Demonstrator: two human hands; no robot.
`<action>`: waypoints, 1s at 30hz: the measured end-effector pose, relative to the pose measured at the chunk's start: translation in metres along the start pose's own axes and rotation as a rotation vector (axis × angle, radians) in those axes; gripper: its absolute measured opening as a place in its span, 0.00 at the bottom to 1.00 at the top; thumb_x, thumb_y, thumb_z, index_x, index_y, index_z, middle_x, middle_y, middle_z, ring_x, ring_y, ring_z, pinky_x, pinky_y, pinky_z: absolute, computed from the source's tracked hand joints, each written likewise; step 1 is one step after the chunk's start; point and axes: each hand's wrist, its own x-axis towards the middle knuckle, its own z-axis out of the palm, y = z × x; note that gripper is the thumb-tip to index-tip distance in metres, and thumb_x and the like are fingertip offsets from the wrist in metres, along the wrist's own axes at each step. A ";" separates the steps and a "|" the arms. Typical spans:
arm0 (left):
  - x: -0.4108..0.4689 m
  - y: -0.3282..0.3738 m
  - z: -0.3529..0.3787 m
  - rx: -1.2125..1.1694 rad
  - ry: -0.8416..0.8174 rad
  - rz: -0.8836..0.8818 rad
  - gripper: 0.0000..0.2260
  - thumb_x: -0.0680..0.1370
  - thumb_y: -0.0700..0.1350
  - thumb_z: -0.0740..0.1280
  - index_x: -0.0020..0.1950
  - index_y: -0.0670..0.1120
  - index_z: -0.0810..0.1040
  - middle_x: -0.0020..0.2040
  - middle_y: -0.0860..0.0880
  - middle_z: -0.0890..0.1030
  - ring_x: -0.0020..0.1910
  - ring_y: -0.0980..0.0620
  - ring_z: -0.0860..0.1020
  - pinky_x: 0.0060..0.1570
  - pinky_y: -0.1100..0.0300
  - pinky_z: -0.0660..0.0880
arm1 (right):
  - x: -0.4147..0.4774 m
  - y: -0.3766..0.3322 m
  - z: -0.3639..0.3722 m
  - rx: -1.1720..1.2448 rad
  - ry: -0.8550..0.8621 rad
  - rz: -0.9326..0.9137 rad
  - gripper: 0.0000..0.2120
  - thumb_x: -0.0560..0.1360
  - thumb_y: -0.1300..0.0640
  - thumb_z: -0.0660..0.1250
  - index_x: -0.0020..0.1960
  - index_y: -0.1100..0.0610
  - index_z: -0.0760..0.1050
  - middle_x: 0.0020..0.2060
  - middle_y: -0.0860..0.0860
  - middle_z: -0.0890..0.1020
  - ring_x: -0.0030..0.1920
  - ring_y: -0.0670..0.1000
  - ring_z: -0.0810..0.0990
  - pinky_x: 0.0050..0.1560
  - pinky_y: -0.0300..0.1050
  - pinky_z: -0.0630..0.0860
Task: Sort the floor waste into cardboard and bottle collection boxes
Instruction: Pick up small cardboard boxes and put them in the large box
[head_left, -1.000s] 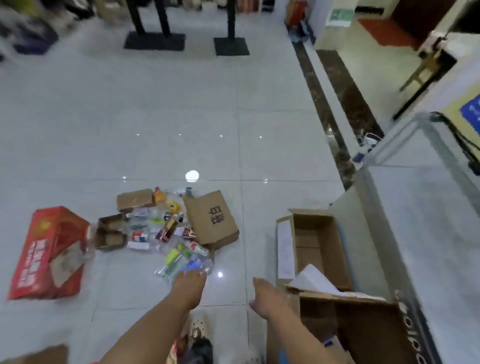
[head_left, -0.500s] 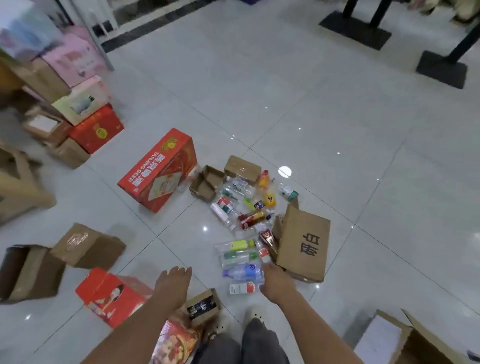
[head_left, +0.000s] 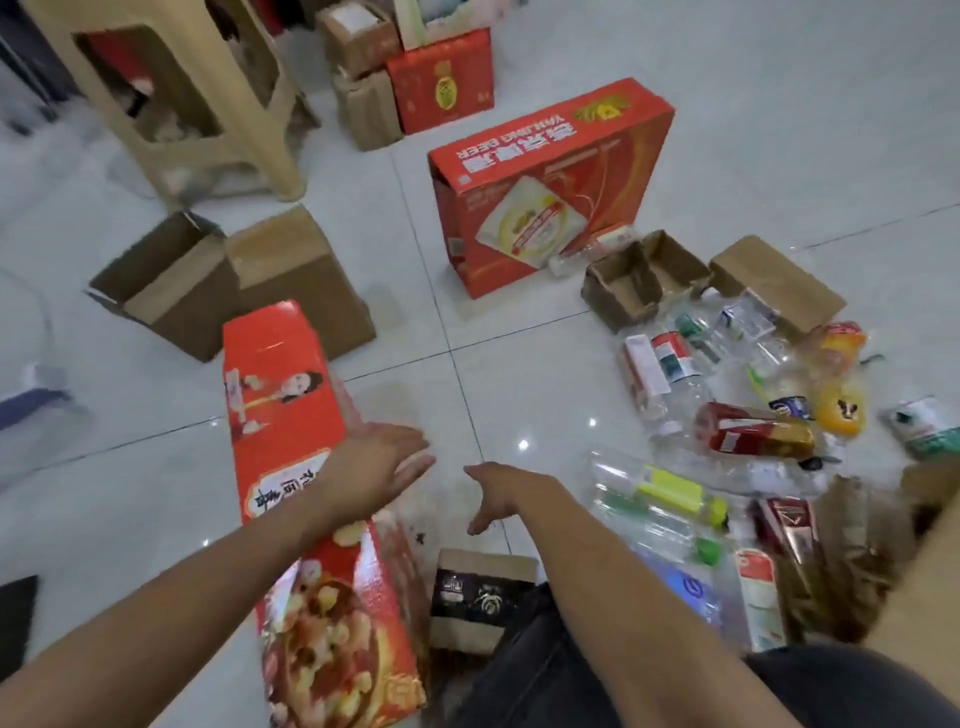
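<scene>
Head view is showing both hands reaching out low over the tiled floor (head_left: 519, 171), neither holding anything: the left hand (head_left: 371, 470) is hovering with fingers (head_left: 415, 462) straight and spread over the flattened red food carton (head_left: 291, 415), the right hand (head_left: 501, 491) is hanging relaxed just beside that carton with its fingers loose. Lying flat on the floor, the carton is looking light, thin and floppy, so I judge a pinch along a long edge is suiting it better than a grab at the glossy face. Just right of the carton a small black-printed box (head_left: 480, 587) is sitting partly under the right forearm. Farther right, clear plastic bottles (head_left: 660, 499) are lying in a heap, light, crushable and likely slippery; take them round the body. Beyond the carton, brown cardboard boxes (head_left: 234, 280) and a red beer case (head_left: 540, 182) are standing. Motion blur is smearing labels, and the collection boxes are not identifiable
</scene>
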 end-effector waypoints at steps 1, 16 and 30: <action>0.006 0.002 0.003 -0.044 0.125 0.031 0.31 0.80 0.63 0.46 0.52 0.47 0.84 0.50 0.49 0.85 0.48 0.48 0.83 0.49 0.57 0.78 | 0.011 -0.009 -0.002 0.000 -0.069 -0.008 0.44 0.71 0.46 0.72 0.78 0.55 0.51 0.77 0.52 0.56 0.76 0.54 0.58 0.74 0.53 0.60; 0.086 0.037 0.013 0.084 0.173 -0.123 0.13 0.81 0.43 0.56 0.50 0.39 0.79 0.48 0.42 0.79 0.50 0.40 0.77 0.47 0.51 0.69 | 0.010 -0.010 0.021 -0.101 -0.480 0.072 0.28 0.78 0.52 0.65 0.75 0.57 0.62 0.72 0.54 0.68 0.71 0.57 0.67 0.70 0.52 0.66; 0.104 0.051 0.026 -0.052 -0.139 -0.132 0.33 0.76 0.66 0.59 0.74 0.47 0.60 0.63 0.43 0.75 0.59 0.42 0.76 0.53 0.52 0.71 | 0.019 0.087 -0.023 1.283 0.837 0.512 0.20 0.72 0.47 0.71 0.33 0.62 0.74 0.37 0.61 0.79 0.44 0.65 0.83 0.45 0.62 0.81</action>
